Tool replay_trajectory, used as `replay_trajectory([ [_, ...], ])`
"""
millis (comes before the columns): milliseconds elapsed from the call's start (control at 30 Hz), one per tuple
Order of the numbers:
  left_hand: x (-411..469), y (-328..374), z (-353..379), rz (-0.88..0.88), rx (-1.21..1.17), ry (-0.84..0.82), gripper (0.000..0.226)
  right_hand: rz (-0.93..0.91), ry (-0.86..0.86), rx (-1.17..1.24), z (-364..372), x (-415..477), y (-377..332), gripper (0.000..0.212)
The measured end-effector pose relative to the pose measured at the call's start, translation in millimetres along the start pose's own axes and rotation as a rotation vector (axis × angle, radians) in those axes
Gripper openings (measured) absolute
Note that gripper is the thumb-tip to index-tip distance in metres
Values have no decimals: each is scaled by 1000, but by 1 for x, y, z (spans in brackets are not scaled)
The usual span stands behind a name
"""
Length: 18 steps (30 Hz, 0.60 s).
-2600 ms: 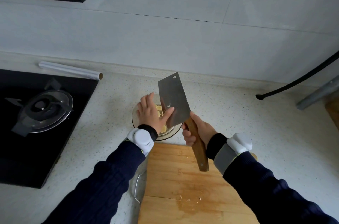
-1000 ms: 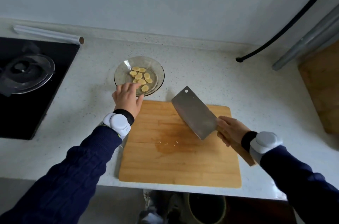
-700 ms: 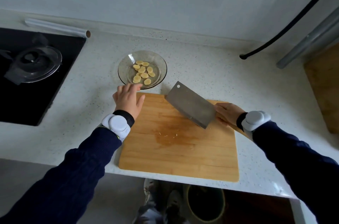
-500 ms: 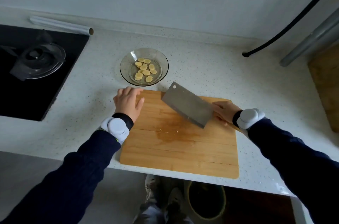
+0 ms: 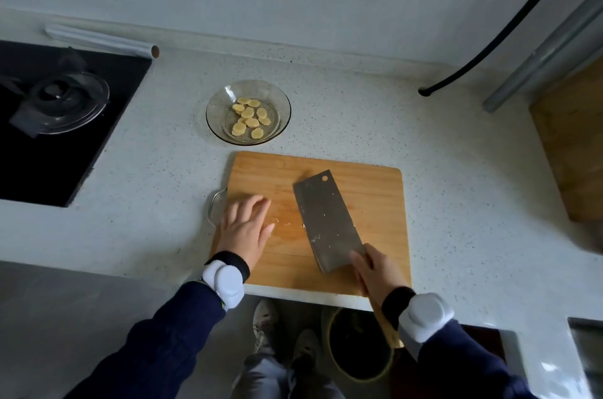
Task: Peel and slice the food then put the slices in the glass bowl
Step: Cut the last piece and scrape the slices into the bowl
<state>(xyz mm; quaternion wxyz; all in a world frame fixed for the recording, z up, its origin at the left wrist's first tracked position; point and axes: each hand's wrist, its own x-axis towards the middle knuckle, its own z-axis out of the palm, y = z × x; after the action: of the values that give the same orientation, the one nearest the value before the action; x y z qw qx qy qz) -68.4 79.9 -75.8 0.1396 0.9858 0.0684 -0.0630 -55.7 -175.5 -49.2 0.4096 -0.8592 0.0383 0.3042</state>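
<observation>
1. Pale tiled wall is backing a speckled white counter (image 5: 359, 111), which is carrying a black hob (image 5: 49, 124) far out to the left of the left hand.
2. Yellow slices (image 5: 249, 118) are showing as small, thin, pale-yellow rounds with smooth cut faces, about a dozen of them, some overlapping.
3. They are all lying in the bottom of the glass bowl (image 5: 284, 104), a shallow clear dish sitting on the counter beyond the left hand's fingertips, just past the far edge of the cutting board (image 5: 375, 189) and apart from it.
4. The board is lying flat near the counter's front edge, carrying only a few tiny pale scraps and a damp-looking patch between the two hands.
5. The left hand (image 5: 246, 229) is resting palm down on the board's left part, fingers spread and pinching nothing; its grip is empty.
6. The right hand (image 5: 378, 271) is wrapping its grip tightly around the handle of the cleaver (image 5: 326, 219), with the forefinger reaching onto the blade's base.
7. The cleaver's broad grey blade is lying nearly flat on the board, pointing away from that grip, flecked with pale bits.
8. A dark bin (image 5: 359, 343) is sitting on the floor below the right wrist.
</observation>
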Motion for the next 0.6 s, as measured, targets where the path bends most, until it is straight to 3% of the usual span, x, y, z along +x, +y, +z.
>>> replay_trajectory([
  [100,-13,5,10,-20,61,-66,58,43,21,84,21,-10,-2,23],
  [300,-26,9,14,-18,127,-97,75,82,39,240,60,-20,-17,20],
  [600,-29,5,16,-20,95,-57,76,47,98,200,89,-16,-38,26],
])
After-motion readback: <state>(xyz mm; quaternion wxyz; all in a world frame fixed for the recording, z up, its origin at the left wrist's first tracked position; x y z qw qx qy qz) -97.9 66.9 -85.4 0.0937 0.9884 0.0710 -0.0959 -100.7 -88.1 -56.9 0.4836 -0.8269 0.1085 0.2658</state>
